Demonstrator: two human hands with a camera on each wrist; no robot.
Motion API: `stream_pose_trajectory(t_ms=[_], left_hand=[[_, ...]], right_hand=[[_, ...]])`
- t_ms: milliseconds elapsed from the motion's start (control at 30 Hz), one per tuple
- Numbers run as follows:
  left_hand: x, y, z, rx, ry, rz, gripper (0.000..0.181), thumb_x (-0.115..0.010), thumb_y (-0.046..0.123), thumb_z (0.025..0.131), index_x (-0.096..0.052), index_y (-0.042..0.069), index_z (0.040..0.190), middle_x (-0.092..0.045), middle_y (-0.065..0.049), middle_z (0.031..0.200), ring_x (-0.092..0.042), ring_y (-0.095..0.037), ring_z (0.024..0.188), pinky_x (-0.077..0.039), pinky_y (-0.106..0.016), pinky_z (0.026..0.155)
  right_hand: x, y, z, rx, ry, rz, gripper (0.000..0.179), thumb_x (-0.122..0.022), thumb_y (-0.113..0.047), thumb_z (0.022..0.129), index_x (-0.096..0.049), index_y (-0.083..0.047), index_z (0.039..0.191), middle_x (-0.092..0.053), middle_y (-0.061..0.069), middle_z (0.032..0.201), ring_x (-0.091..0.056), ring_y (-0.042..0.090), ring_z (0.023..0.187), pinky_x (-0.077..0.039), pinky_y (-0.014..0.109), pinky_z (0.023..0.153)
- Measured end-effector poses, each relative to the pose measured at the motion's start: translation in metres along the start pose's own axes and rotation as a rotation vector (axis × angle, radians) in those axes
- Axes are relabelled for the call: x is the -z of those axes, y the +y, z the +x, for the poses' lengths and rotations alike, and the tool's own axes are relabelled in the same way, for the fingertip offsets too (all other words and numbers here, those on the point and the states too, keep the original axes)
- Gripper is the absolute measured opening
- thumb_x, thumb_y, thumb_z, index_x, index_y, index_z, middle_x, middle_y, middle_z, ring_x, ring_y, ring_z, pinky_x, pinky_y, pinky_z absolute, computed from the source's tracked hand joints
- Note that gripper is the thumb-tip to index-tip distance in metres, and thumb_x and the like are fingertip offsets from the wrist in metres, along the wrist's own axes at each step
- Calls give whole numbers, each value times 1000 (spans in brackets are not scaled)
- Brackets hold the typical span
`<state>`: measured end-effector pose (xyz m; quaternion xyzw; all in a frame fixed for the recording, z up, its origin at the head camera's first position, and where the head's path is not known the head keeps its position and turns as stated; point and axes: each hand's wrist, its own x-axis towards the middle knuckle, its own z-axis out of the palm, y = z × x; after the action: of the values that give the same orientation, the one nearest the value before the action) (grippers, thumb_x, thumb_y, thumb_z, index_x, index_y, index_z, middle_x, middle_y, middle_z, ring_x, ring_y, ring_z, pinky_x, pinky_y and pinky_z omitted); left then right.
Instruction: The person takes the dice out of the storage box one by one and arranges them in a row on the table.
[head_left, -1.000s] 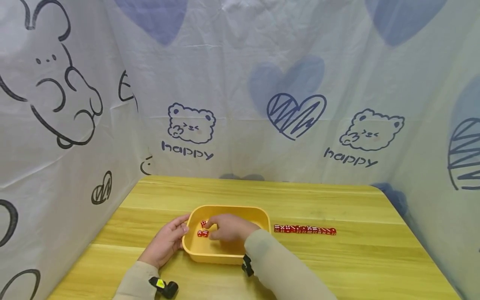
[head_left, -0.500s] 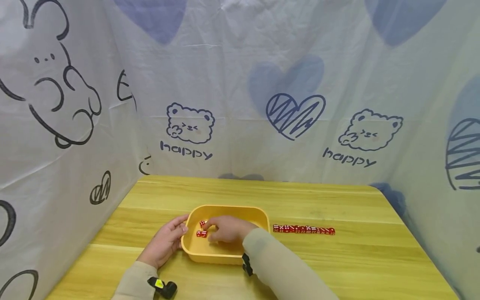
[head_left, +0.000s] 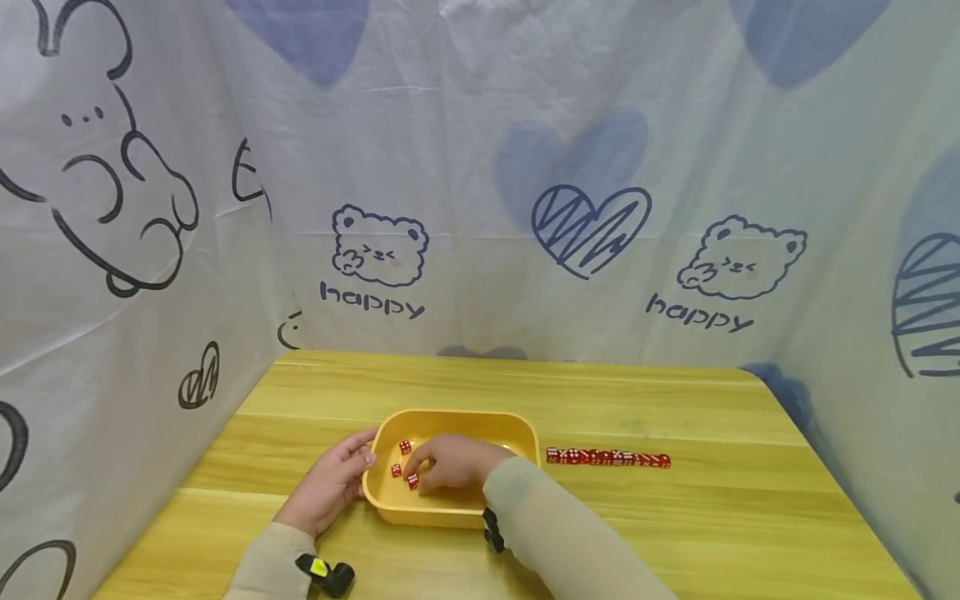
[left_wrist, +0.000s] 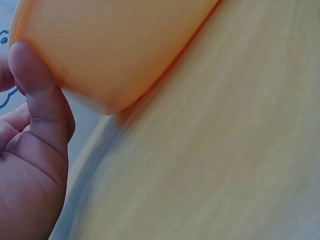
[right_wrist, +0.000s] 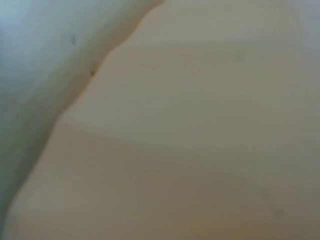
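My left hand (head_left: pixel 324 487) grips the left end of a yellow plastic basin (head_left: pixel 450 518). In the left wrist view, its thumb lies on the wall (left_wrist: pixel 115 55) near the rim, with fingers on the other side. Inside the basin, my right hand (head_left: pixel 457 461) has its thumb and index finger at a red die (head_left: pixel 412 482) with white pips and appears to pinch it. Two more red dice, a far one (head_left: pixel 406 447) and a nearer one (head_left: pixel 397 471), lie left of those fingertips. The right wrist view is a blurred close-up; neither hand nor dice can be made out there.
Right of the basin, a straight row of red dice (head_left: pixel 609 457) runs along the wood-grain table (head_left: pixel 712 525). White printed cloth (head_left: pixel 480 275) hangs behind the table and at both sides. Each sleeve carries a small black device (head_left: pixel 327 575) near the wrist.
The die by my right fingertips has come away from the one beside it and shifted slightly towards the near side. My right fingers moved with it. My left hand stays on the basin.
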<state>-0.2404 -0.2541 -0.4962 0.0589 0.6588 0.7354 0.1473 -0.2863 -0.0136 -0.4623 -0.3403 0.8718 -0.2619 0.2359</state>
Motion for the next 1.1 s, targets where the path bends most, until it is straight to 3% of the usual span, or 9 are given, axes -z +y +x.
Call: stream_pose_trajectory(t_ms=[200, 533, 900, 1100], left_hand=[[0, 0, 0, 1, -4, -1, 58, -49, 8, 106, -25, -4, 157, -53, -21, 121, -64, -19, 89, -59, -29, 72], [0, 0, 0, -2, -11, 9, 60, -51, 10, 106, -24, -3, 158, -50, -27, 130, -64, -22, 97, -60, -31, 76], [1, -1, 0, -1, -6, -11, 59, -50, 10, 106, -24, -4, 157, -52, -19, 119, -63, -20, 93, -60, -31, 75], [2, 0, 0, 3, -4, -7, 58, -50, 10, 106, -24, -3, 157, -53, -19, 119, -63, -20, 93, -59, -31, 76]], right_hand=[[-1, 0, -1, 13, -3, -27, 23, -77, -17, 87, -78, -29, 108, -60, -10, 81, -51, 9, 72, -43, 22, 68], [-3, -1, -1, 23, 4, -42, 23, -76, -11, 87, -78, -26, 104, -61, -12, 83, -51, 9, 72, -44, 21, 69], [-7, -5, -1, 57, 17, -92, 17, -77, -15, 88, -77, -27, 100, -58, -11, 74, -50, 6, 67, -43, 20, 65], [1, -8, -7, 37, 26, -28, 20, -74, -15, 89, -76, -27, 104, -59, -7, 77, -52, 10, 69, -45, 24, 65]])
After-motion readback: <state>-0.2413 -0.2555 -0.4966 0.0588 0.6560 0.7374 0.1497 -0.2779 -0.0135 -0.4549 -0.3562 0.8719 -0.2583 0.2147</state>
